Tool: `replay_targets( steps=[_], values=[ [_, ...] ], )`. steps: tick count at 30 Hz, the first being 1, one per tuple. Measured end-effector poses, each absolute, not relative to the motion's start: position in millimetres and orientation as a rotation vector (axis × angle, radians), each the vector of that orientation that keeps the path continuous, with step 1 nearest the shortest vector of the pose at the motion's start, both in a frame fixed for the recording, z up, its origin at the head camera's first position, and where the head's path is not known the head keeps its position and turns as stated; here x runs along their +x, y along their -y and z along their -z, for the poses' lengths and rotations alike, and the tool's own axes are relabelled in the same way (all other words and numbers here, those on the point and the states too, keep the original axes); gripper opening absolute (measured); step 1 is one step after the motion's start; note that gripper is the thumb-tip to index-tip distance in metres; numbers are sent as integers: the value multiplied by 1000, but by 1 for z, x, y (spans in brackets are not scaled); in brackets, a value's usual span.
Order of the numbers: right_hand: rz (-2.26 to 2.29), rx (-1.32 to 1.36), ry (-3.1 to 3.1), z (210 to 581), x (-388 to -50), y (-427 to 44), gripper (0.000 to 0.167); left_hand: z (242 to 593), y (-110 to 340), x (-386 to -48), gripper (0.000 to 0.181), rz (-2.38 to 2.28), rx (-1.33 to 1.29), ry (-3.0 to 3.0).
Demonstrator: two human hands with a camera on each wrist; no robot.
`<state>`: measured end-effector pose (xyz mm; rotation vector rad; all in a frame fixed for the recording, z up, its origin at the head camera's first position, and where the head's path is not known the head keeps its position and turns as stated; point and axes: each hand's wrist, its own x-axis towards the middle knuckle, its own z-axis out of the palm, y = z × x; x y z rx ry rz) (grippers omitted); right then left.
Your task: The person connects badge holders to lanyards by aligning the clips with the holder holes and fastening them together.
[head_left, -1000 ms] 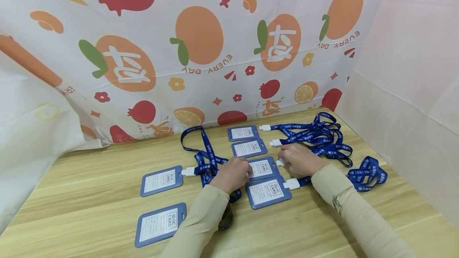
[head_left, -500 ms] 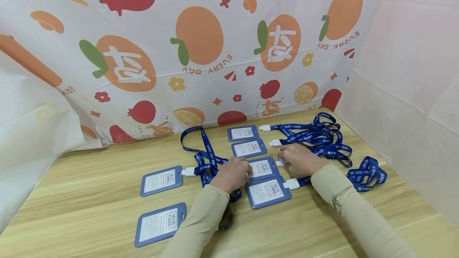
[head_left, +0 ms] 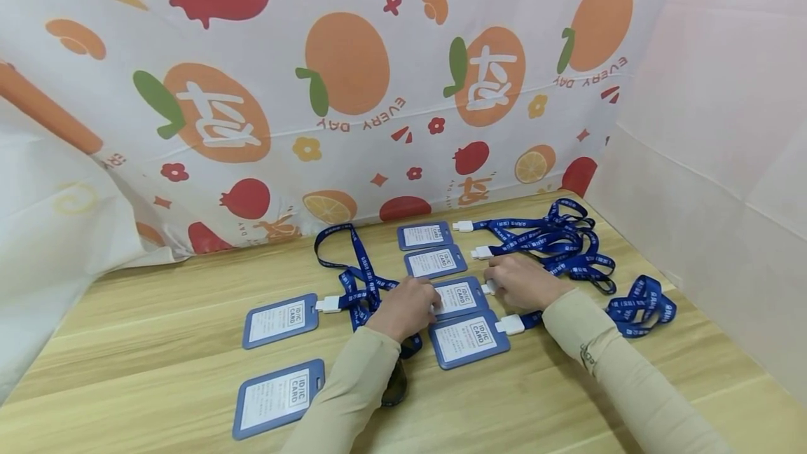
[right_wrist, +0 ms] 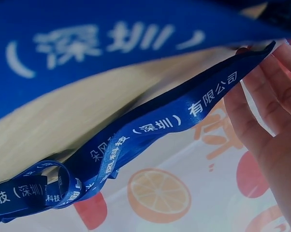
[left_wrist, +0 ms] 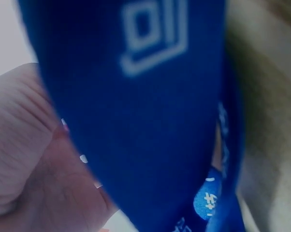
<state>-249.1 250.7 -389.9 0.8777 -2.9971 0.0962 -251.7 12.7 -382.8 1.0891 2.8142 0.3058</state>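
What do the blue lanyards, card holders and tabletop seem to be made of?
Blue lanyards: likely woven fabric, maybe polyester, slight sheen; they fold and twist. Card holders: probably rigid plastic, smooth; they lie flat with rounded corners. Tabletop: streaky grain and soft sheen suggest sealed wood or laminate.

We read "ID/IC CARD" on the card holders at lower left and lower centre, "EVERY DAY", upside down, on the cloth at upper centre, and "(深圳)有限公司" on the blue strap mid-frame in the right wrist view.
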Motion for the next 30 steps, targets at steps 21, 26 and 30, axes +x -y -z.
replay_targets(
  steps=[21, 26, 30],
  values=[
    [-64, 885, 3024, 391, -251, -249, 19, 382, -11, -249, 13, -326, 1110, -2814],
    [-96, 848, 3078, 389, -252, -248, 22, 381, -12, -249, 13, -320, 1109, -2819],
    [-87, 840, 3081, 389, -252, -251, 23, 381, -12, -250, 13, -321, 1115, -2815]
  ],
)
